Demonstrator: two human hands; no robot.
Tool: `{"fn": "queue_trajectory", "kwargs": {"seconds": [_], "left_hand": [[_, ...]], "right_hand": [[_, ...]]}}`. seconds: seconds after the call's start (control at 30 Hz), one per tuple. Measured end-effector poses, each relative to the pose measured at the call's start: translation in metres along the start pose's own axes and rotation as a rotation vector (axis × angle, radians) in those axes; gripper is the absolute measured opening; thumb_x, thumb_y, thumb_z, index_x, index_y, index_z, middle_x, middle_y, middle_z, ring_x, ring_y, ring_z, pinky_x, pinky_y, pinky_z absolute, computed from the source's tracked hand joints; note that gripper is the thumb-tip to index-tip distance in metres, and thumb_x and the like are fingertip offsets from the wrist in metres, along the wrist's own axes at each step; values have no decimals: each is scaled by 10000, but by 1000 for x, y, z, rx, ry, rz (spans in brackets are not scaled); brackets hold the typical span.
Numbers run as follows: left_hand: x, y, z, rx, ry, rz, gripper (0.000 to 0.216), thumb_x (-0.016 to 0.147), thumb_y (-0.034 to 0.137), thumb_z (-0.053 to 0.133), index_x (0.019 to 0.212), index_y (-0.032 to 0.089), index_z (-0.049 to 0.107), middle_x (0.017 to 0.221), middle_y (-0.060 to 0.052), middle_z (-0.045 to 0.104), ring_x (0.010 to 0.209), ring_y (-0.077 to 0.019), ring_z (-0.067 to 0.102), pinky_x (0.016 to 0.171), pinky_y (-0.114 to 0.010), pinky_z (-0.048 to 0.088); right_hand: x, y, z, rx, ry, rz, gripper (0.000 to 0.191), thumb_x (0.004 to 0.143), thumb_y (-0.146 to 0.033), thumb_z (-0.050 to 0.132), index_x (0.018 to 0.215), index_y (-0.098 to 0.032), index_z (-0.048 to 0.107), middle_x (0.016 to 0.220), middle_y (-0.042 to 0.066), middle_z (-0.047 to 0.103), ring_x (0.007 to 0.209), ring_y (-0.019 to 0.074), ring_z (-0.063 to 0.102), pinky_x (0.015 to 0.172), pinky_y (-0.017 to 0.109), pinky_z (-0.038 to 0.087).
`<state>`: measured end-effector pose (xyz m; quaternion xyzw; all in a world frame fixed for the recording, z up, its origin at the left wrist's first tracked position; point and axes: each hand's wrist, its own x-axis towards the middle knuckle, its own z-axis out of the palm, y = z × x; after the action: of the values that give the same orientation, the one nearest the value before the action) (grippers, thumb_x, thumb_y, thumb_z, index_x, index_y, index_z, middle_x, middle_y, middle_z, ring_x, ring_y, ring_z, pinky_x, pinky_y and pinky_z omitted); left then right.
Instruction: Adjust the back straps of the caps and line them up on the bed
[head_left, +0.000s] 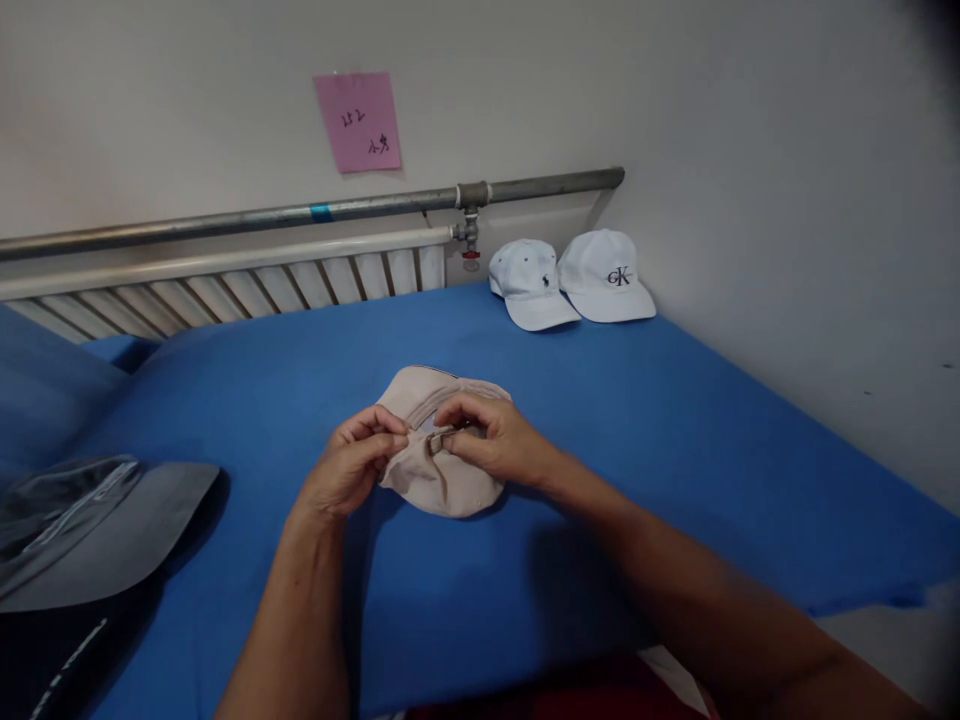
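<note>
A beige cap [437, 482] lies on the blue sheet [675, 440] in the middle of the view, its back turned toward me. My left hand [352, 470] pinches the cap's left rear edge, fingers closed on the fabric. My right hand [491, 437] is closed on the cap's back strap at the small buckle. Both hands meet over the strap opening, and their fingers hide part of it.
Two white caps [532, 285] [604, 276] sit side by side at the far right by the wall. A grey brimmed hat [97, 525] lies at the near left edge. Behind run a metal pipe [300, 214] with a valve, a white radiator [225, 285], and a pink note [358, 121] on the wall.
</note>
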<state>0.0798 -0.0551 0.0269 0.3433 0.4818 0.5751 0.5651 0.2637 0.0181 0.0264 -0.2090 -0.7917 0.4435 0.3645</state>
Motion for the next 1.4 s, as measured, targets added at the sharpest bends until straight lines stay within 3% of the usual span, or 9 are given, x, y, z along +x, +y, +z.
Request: {"fn": "queue_trajectory", "kwargs": {"seconds": [0.5,0.73,0.87,1.1,1.3,1.4], "left_hand": [[0,2,-10,49,-91,-38,178,624,203,779,720,156,637,640,4,638,522,-90,564,497,-190,424],[0,3,-10,65,-243,-139,222,636,203,789,821,162,672,664,-6,661,536,-91,577,510,-185,424],[0,3,-10,78,-223,-138,208,663,206,774,848,161,692,731,-17,679,599,-97,604,561,-189,450],[-1,4,-11,61,-215,-137,207,667,202,778,850,164,689,646,2,652,539,-80,575,518,-171,415],[-1,2,-8,94,-203,-169,233,692,224,762,906,159,695,811,-32,692,689,-108,624,625,-192,466],[-1,1,-9,98,-233,-183,247,706,241,754,932,166,688,732,-15,671,619,-94,599,572,-183,440]], "right_hand": [[-3,-3,-6,-99,-48,-195,95,735,-124,629,796,-197,637,728,-22,651,684,123,591,648,254,466],[-4,-4,-4,-156,-101,-296,87,768,-132,611,817,-195,645,741,-6,660,684,125,591,666,268,464],[-5,-2,-4,-146,-79,-282,71,780,-142,610,812,-199,637,751,-5,660,691,131,596,661,276,468],[-5,-1,-4,-147,-77,-253,77,774,-126,616,814,-187,639,748,-1,654,694,133,591,664,274,469],[-5,2,-4,-145,-68,-315,91,763,-115,618,819,-182,644,755,7,664,709,138,603,679,277,468],[-5,3,-3,-139,-58,-332,102,750,-109,623,822,-178,643,745,9,665,688,135,600,662,272,466]]}}
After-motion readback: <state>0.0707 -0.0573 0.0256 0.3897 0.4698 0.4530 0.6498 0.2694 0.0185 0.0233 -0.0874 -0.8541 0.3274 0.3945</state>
